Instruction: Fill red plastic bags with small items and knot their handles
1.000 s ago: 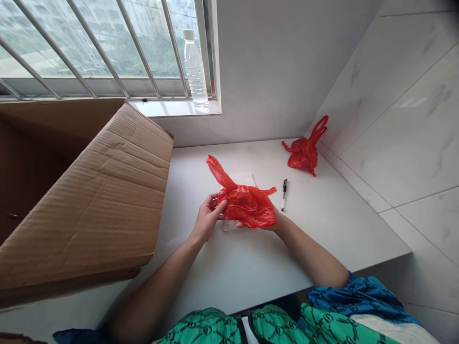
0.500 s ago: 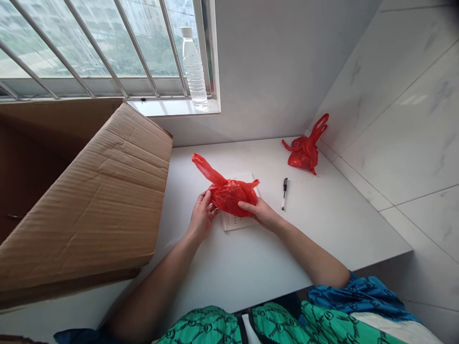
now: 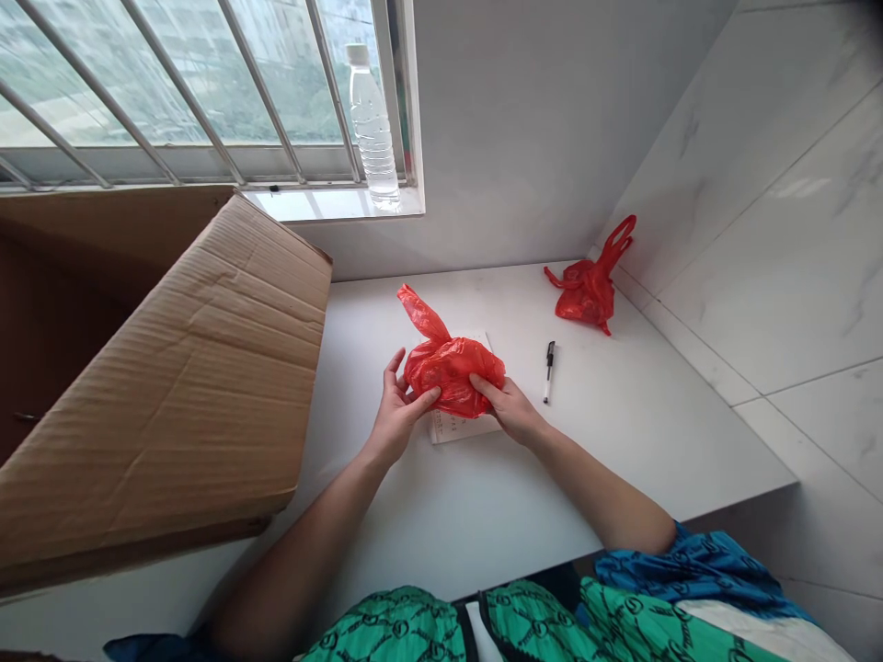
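Between my two hands is a red plastic bag, crumpled into a rounded bundle with one handle loop sticking up to the left. What it contains cannot be made out. My left hand grips its left side, thumb on the front and fingers behind. On the right side, my right hand pinches it with the thumb on top. Beneath the bag, a sheet or booklet with small writing lies on the white table, mostly covered. A black-capped pen rests to the right of it.
Another red plastic bag sits in the far right corner by the tiled wall. A large open cardboard box fills the left side. A clear water bottle stands on the sill of the barred window.
The bag has been turned and bunched rounder, and its raised handle has shifted right. My left thumb now lies across the bag's front. The pen and the other bag stay put.
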Available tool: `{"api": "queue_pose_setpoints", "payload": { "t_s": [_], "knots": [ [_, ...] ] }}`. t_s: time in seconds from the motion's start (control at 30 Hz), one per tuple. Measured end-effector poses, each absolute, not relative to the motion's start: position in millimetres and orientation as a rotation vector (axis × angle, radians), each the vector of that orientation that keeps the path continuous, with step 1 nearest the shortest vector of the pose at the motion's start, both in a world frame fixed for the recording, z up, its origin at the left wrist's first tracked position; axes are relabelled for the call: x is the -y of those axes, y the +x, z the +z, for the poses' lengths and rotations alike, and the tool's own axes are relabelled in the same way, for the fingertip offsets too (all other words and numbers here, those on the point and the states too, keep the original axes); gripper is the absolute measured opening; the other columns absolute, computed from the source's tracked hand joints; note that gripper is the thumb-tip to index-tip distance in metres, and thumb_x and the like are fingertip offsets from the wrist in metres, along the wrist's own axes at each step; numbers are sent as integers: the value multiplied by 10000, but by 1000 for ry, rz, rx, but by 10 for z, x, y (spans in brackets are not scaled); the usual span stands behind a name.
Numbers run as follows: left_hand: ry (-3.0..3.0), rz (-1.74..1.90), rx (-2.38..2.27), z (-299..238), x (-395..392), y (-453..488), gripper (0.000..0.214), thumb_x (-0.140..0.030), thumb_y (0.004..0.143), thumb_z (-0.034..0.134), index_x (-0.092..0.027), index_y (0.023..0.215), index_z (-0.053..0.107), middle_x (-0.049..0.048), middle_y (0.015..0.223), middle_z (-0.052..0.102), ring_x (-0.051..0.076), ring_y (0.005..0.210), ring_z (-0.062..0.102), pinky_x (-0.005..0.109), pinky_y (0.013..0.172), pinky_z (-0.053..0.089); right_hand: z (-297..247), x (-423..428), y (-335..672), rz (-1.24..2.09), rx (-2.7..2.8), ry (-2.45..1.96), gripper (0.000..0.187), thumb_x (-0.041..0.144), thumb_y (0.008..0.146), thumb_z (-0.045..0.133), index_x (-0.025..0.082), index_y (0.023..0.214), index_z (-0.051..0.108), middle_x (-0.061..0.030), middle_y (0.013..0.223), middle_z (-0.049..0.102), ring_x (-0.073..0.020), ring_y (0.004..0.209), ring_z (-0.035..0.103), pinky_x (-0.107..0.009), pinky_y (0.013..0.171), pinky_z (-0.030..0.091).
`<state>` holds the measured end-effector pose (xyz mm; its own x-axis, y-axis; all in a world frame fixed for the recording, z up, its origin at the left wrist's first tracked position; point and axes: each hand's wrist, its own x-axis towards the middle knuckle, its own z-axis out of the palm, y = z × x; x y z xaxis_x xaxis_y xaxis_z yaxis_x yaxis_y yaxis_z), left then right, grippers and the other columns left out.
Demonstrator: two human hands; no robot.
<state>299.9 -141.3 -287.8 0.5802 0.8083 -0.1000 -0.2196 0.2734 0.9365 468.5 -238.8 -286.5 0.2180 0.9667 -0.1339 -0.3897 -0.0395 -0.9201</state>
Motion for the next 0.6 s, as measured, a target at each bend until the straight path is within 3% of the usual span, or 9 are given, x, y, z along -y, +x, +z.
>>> {"api": "queue_pose_setpoints", "payload": {
  "t_s": [0.3, 0.37, 0.47, 0.6],
  "knots": [
    [1043, 727, -585, -2876, 1380, 2968, 860, -231, 758, 811, -351, 1463, 332, 74, 1414, 530, 229, 1156, 618, 321, 870, 598, -2728, 2427, 4685, 1271, 750, -1018, 451, 510, 874, 661, 259, 1249, 656, -53, 1282, 672, -277, 1209, 611, -456, 1049, 493],
    [1020, 706, -571, -2869, 1368, 2962, 756, -270, 796, 782, -333, 1436, 385, 70, 1408, 536, 219, 1152, 617, 299, 841, 601, -2667, 2449, 4687, 1274, 808, -995, 462, 501, 873, 662, 262, 1267, 641, -59, 1284, 669, -281, 1207, 609, -471, 1046, 487],
    [954, 659, -591, -2872, 1329, 2947, 515, -368, 875, 694, -279, 1344, 500, 67, 1318, 600, 178, 1047, 653, 258, 773, 597, -2651, 2465, 4715, 1283, 867, -1012, 455, 459, 832, 710, 262, 1239, 656, -60, 1260, 679, -280, 1176, 620, -469, 1034, 481],
    [880, 675, -590, -2877, 1276, 2928, 477, -273, 832, 744, -265, 1269, 551, 32, 1159, 676, 116, 889, 674, 214, 751, 577, -2767, 2444, 4787, 1300, 819, -1070, 341, 335, 787, 724, 229, 1111, 705, -54, 1120, 719, -263, 1059, 647, -415, 944, 509]
  ]
}}
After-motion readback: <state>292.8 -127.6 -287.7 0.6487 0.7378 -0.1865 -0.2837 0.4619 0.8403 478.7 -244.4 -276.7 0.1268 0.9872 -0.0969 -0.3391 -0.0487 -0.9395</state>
